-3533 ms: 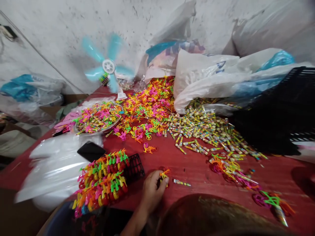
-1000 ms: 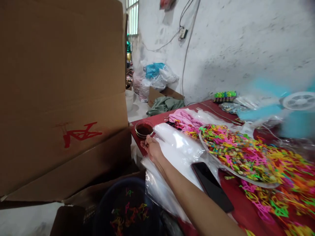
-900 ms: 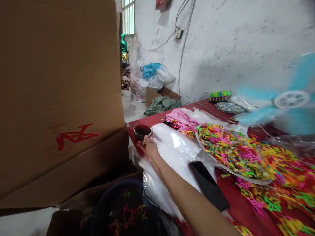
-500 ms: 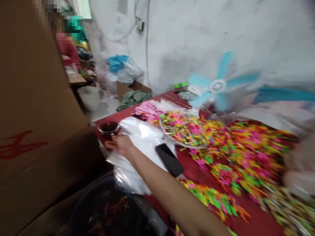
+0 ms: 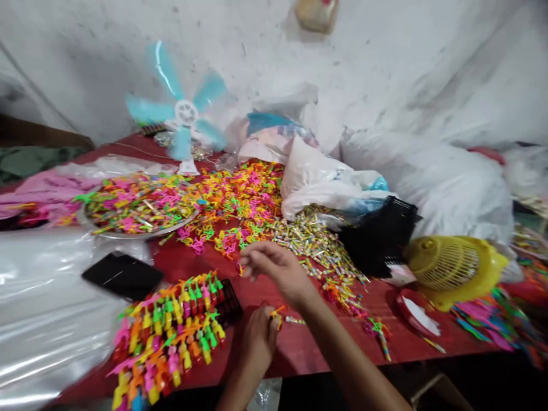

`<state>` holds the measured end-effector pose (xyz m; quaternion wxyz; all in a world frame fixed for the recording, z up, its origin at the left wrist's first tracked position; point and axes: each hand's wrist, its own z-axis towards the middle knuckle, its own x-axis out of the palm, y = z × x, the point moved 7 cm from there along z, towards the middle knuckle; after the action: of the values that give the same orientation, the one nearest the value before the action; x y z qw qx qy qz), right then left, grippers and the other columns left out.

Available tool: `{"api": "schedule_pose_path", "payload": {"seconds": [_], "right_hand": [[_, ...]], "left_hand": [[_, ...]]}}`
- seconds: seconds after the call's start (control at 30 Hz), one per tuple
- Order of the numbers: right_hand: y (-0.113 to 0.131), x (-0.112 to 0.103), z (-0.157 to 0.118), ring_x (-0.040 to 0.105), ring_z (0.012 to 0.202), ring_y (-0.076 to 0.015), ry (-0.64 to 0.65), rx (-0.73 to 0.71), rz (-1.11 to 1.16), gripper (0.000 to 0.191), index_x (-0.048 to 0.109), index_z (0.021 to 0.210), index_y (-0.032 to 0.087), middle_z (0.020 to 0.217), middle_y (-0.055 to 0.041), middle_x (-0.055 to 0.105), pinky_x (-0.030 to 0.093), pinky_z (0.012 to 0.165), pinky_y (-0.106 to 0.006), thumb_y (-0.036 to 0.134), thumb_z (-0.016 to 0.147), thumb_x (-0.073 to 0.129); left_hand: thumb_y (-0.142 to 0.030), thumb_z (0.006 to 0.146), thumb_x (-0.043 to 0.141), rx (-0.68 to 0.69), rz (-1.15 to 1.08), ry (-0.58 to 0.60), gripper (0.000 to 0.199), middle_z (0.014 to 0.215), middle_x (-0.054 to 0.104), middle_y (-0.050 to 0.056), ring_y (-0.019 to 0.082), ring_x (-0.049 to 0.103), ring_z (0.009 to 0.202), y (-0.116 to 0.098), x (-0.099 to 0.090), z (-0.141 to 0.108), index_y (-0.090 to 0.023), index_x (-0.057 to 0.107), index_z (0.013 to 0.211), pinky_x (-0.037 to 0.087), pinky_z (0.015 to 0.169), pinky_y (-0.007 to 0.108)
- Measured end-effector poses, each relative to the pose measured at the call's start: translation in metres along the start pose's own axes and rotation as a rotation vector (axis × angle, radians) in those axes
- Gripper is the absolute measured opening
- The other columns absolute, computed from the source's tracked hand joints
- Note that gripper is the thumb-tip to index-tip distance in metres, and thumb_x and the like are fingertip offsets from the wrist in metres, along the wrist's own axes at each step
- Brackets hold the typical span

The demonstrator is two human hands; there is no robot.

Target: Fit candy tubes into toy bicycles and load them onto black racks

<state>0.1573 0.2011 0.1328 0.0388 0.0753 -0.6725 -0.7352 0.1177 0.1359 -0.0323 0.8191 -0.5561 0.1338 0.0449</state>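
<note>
Low over the red table [image 5: 299, 354], my left hand [image 5: 259, 337] is closed on a small orange-and-yellow plastic piece [image 5: 277, 317]. A slim printed tube [image 5: 294, 321] lies just right of its fingers. Above it, my right hand [image 5: 274, 271] hovers with loosely bent fingers, partly apart, near the front of a pile of bright plastic pieces [image 5: 240, 194]; no held thing shows clearly. Left of my hands, rows of colourful assembled toys [image 5: 171, 325] stand at a black rack [image 5: 229, 302]. Many small printed tubes [image 5: 308, 234] lie beyond my right hand.
A round tray [image 5: 85, 222] heaped with pieces, a black phone [image 5: 122, 275] and clear plastic bags [image 5: 47, 308] lie to the left. Behind them turns a blue fan [image 5: 185, 113]. Rightward are white sacks [image 5: 428, 182], a black basket [image 5: 377, 240], a yellow basket [image 5: 454, 268] and a red dish [image 5: 417, 314].
The view has swung right. Earlier, one hand was at a glass cup of dark liquid at the table's far left; now both hands are over the table beside the toy rows, and the cup is out of view.
</note>
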Motion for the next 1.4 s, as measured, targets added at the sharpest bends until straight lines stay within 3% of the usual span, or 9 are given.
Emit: {"api": "schedule_pose_path", "payload": {"seconds": [0.1,0.17,0.23,0.33,0.47,0.67,0.77,0.97,1.4], "right_hand": [[-0.054,-0.123,-0.041,0.063,0.070,-0.0195,-0.480,0.006,-0.556,0.024,0.062,0.084,0.019,0.077,-0.0056,0.067,0.051,0.067,-0.035,0.040,0.083,0.049],[-0.092,-0.163,-0.058,0.061,0.081,-0.0258,-0.585,0.027,-0.648,0.022,0.061,0.079,0.018,0.082,-0.0107,0.066,0.048,0.079,-0.045,0.037,0.081,0.050],[-0.122,-0.175,-0.064,0.058,0.089,-0.0291,-0.607,0.041,-0.666,0.020,0.061,0.080,0.017,0.086,-0.0136,0.065,0.043,0.085,-0.050,0.035,0.079,0.051],[-0.144,-0.169,-0.059,0.053,0.096,-0.0315,-0.595,0.054,-0.663,0.020,0.062,0.085,0.016,0.094,-0.0156,0.063,0.039,0.090,-0.052,0.034,0.078,0.057],[-0.141,-0.160,-0.067,0.051,0.100,-0.0313,-0.610,-0.008,-0.795,0.025,0.059,0.098,0.015,0.101,-0.0165,0.060,0.040,0.090,-0.049,0.036,0.086,0.054],[-0.143,-0.122,-0.133,0.057,0.093,-0.0253,-0.222,-0.147,-0.798,0.017,0.061,0.101,0.024,0.100,-0.0084,0.063,0.046,0.080,-0.038,0.035,0.091,0.053],[-0.143,-0.111,-0.153,0.060,0.085,-0.0232,-0.254,-0.112,-0.696,0.016,0.060,0.090,0.023,0.091,-0.0072,0.064,0.047,0.075,-0.036,0.032,0.094,0.047],[-0.132,-0.089,-0.146,0.063,0.090,-0.0205,-0.313,-0.126,-0.482,0.018,0.060,0.105,0.023,0.095,-0.0068,0.067,0.049,0.080,-0.032,0.027,0.095,0.046],[-0.145,-0.072,-0.146,0.064,0.081,-0.0173,-0.316,-0.052,-0.307,0.015,0.064,0.097,0.022,0.089,-0.0038,0.068,0.052,0.074,-0.026,0.030,0.093,0.051]], "left_hand": [[-0.030,0.091,0.045,-0.024,0.064,0.075,0.021,0.091,0.070,0.008,0.021,0.066,0.085,0.004,0.007,0.001,-0.021,0.064,0.094,0.054,0.077,0.035],[-0.032,0.089,0.046,-0.081,0.096,0.100,0.021,0.093,0.071,0.008,0.022,0.067,0.088,0.007,0.005,0.002,-0.022,0.063,0.095,0.054,0.079,0.035],[-0.035,0.088,0.048,-0.153,0.112,0.096,0.020,0.094,0.071,0.008,0.022,0.067,0.088,0.009,0.001,0.003,-0.022,0.062,0.095,0.054,0.080,0.034],[-0.038,0.086,0.048,-0.239,0.132,0.075,0.022,0.093,0.070,0.007,0.021,0.066,0.086,0.007,-0.002,0.003,-0.022,0.060,0.093,0.052,0.081,0.033],[-0.040,0.086,0.049,-0.300,0.115,0.055,0.022,0.091,0.067,0.005,0.019,0.063,0.087,0.002,-0.003,0.000,-0.021,0.059,0.093,0.050,0.079,0.029],[-0.042,0.086,0.050,-0.374,0.080,0.095,0.023,0.086,0.062,0.003,0.017,0.059,0.083,-0.001,0.000,0.002,-0.021,0.058,0.089,0.046,0.074,0.025],[-0.041,0.085,0.050,-0.380,0.028,0.128,0.022,0.080,0.058,0.001,0.016,0.055,0.078,-0.005,0.003,0.006,-0.020,0.055,0.082,0.044,0.072,0.024],[-0.043,0.084,0.051,-0.440,-0.109,0.177,0.026,0.070,0.050,-0.001,0.014,0.047,0.068,-0.011,0.008,0.002,-0.019,0.051,0.074,0.041,0.066,0.024],[-0.035,0.084,0.047,-0.441,0.018,0.231,0.018,0.071,0.053,-0.002,0.014,0.049,0.069,-0.018,0.002,-0.010,-0.020,0.048,0.074,0.038,0.066,0.024]]}}
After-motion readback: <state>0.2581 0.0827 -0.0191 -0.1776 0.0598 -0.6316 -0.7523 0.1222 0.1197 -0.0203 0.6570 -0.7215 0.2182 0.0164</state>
